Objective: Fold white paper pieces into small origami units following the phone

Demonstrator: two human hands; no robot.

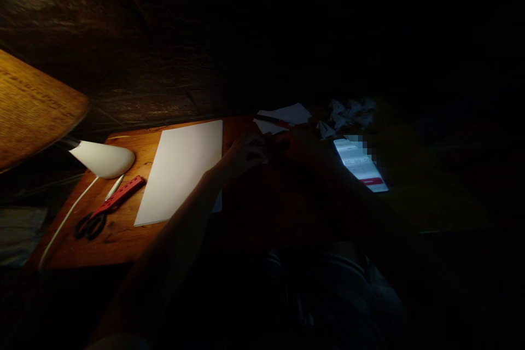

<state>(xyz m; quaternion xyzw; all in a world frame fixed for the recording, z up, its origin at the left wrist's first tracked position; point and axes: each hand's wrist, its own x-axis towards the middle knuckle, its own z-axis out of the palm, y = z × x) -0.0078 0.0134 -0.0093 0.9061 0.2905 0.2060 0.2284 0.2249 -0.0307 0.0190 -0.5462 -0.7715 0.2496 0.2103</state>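
Observation:
My left hand [246,150] is over the middle of the wooden table, its fingers bent and closed towards my right hand. My right hand [293,145] meets it there in deep shadow, and its fingers hardly show. A small pale edge, perhaps paper, peeks out below the left fingertips; what lies between the hands is too dark to make out. Just beyond them rest white paper pieces [298,114], with a dark and red slim object [274,120] across them. A stack of white paper [180,175] lies left of my left hand, partly under that forearm.
Scissors [109,208] with black handles and a red perforated cover lie at the left, beside a white lamp base [106,158] with a cord. A wide lampshade [36,104] overhangs. Right of my hands are a lit phone [356,158] and crumpled or folded papers [348,114].

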